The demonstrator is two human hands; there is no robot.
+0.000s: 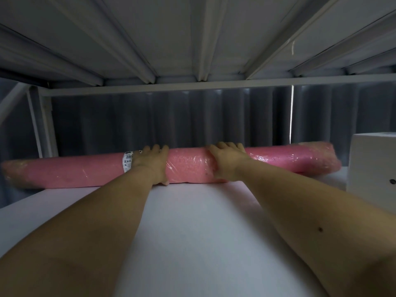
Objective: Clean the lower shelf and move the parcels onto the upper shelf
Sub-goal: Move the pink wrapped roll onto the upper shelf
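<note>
A long pink roll parcel (188,166), wrapped in clear film with a white barcode label near its left part, lies across the back of a white shelf (192,221). My left hand (150,163) lies over the roll just right of the label, fingers wrapped over its top and thumb at its lower front. My right hand (227,160) lies over the roll's middle, fingers curled over its top. Both forearms stretch forward across the shelf surface.
A white box (372,166) with a small dark hole stands at the right, touching or nearly touching the roll's right end. A ribbed metal shelf underside (192,39) hangs overhead. A white upright (40,121) stands at the back left, a grey corrugated wall behind.
</note>
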